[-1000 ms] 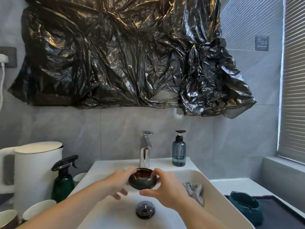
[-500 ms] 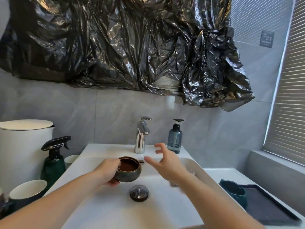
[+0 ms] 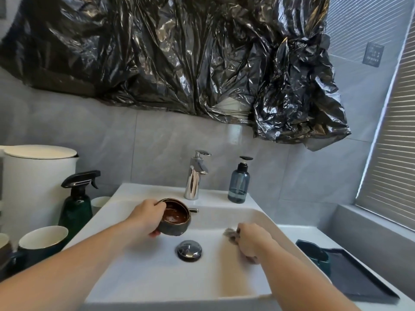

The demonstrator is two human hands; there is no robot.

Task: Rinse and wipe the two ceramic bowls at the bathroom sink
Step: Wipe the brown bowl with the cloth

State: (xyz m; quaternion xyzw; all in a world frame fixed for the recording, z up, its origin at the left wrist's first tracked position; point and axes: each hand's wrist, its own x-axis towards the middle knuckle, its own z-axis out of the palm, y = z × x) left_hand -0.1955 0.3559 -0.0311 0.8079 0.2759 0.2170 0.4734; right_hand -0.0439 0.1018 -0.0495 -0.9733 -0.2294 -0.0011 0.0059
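My left hand (image 3: 147,215) grips a small dark ceramic bowl (image 3: 174,218) with a brown glazed inside, held above the white sink basin (image 3: 139,277) left of the drain plug (image 3: 188,249). My right hand (image 3: 251,240) is down at the right inner wall of the basin, fingers curled on a grey cloth (image 3: 230,233) that shows only partly past the hand. A second bowl, teal green (image 3: 314,254), sits on the near end of a dark tray (image 3: 359,279) on the counter to the right. The chrome tap (image 3: 196,176) stands behind the basin; no water runs.
A blue soap dispenser (image 3: 239,184) stands right of the tap. Left of the sink are a green spray bottle (image 3: 77,203), a white kettle (image 3: 33,182) and cups (image 3: 42,241). Black plastic sheeting (image 3: 179,52) covers the wall above. Blinds (image 3: 390,142) hang at the right.
My right hand let go of the bowl, reached right and down, and now grips the grey cloth in the basin. My left hand alone keeps the bowl, shifted slightly left.
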